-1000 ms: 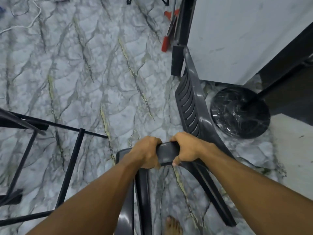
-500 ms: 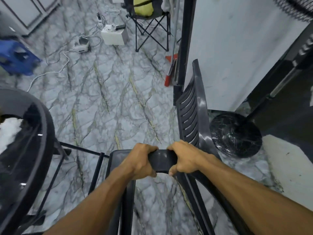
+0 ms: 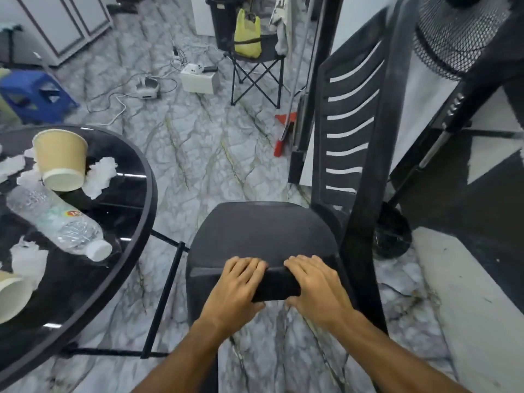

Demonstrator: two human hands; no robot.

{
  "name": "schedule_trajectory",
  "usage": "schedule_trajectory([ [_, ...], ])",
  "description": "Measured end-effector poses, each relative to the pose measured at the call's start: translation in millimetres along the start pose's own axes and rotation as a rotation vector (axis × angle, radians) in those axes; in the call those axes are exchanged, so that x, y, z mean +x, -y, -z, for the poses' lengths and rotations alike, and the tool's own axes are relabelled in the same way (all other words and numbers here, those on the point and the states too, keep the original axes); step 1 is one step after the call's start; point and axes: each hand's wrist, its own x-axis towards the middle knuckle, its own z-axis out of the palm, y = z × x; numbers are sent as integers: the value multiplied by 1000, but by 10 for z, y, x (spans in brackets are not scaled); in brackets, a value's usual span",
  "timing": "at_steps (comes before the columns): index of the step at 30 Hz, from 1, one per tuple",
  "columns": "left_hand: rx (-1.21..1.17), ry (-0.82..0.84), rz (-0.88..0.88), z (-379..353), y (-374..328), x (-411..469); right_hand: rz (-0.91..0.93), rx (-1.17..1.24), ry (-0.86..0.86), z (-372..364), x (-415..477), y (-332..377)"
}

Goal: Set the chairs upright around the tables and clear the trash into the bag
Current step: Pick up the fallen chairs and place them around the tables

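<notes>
A dark grey plastic chair (image 3: 263, 234) stands nearly upright before me, its slatted back (image 3: 348, 131) rising at the right. My left hand (image 3: 236, 285) and my right hand (image 3: 314, 285) both grip the seat's front edge, fingers over the top and thumbs under it. Left of the chair is a round black glass table (image 3: 136, 222). On it lie a clear plastic bottle (image 3: 56, 219) on its side, a tan paper cup (image 3: 61, 163) upside down, a second cup (image 3: 11, 296) at the left edge, and crumpled white tissues (image 3: 100, 174).
A standing fan (image 3: 459, 35) with a round base (image 3: 392, 231) is close behind the chair at the right, beside a white wall. A folding camp chair (image 3: 255, 66) holds a yellow bag (image 3: 247, 35). A blue stool (image 3: 34, 95), cables and a white box (image 3: 200, 79) sit on the marble floor.
The chair has swung up from lying on its side to nearly upright, with its seat now facing up. Both hands kept hold of the seat edge. My view rose, showing the table.
</notes>
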Motion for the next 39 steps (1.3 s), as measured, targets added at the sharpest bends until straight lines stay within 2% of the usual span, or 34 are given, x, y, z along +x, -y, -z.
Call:
schedule_trajectory([
  [3, -6, 369, 182, -259, -18, -322, -212, 59, 232, -419, -181, 142],
  [5, -16, 582, 301, -278, -100, -443, -279, 73, 319, -503, -287, 264],
  [7, -35, 672, 423, -202, -220, -547, -301, 26, 345, -417, -377, 440],
  [9, -62, 717, 520, -46, -361, -601, -401, 39, 365, -186, -436, 651],
  [12, -99, 688, 501, 356, -544, -432, -488, 97, 398, 350, -453, 825],
  [15, -170, 581, 515, 923, -791, -58, -355, 157, 473, 1019, -430, 824],
  [20, -383, 378, 477, 1745, -1417, 296, -164, 22, 501, 2050, -531, 607],
  [27, -524, 297, 475, 2182, -2179, 478, -101, -39, 516, 3248, -962, 99],
  [31, -570, 264, 513, 2238, -2512, 741, -30, -93, 551, 3464, -1082, -291],
  [36, -570, 282, 539, 2089, -2935, 1031, 219, -177, 512, 3257, -890, -804],
  [39, -585, 265, 667, 1894, -3211, 1066, 382, -135, 444, 3080, -620, -1068],
])
